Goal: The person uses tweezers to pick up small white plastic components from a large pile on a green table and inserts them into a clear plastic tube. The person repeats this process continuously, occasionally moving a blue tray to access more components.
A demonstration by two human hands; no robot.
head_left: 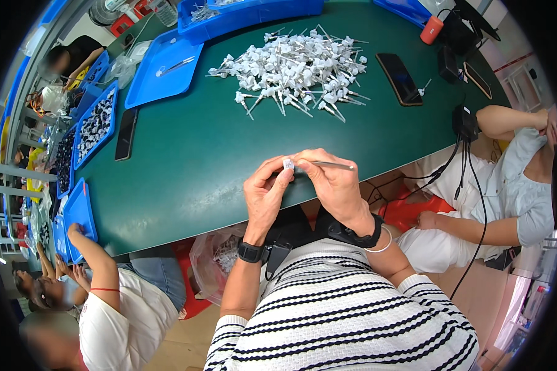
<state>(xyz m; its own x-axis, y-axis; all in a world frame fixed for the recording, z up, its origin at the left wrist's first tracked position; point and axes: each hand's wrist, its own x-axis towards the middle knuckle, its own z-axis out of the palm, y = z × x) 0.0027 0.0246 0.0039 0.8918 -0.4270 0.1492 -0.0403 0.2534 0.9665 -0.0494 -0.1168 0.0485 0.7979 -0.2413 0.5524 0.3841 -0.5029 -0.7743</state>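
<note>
Near the front edge of the green table, my left hand (265, 193) pinches a small white plastic piece (288, 164) between thumb and fingertips. Close beside it, my right hand (340, 188) is closed around a slim metal tool (333, 165), which looks like tweezers. Its rear end sticks out to the right, and its tip is hidden at my fingers by the white piece. Beyond both hands lies a large pile of white plastic heads with thin stems (291, 71), which look like small pump heads.
Left of the pile is a blue tray (148, 83) with tweezers (178, 66) in it. Phones lie at left (126, 133) and right (399, 79). Black cables (467, 154) hang off the right edge. A plastic bag (213, 260) sits below the table. People sit on both sides.
</note>
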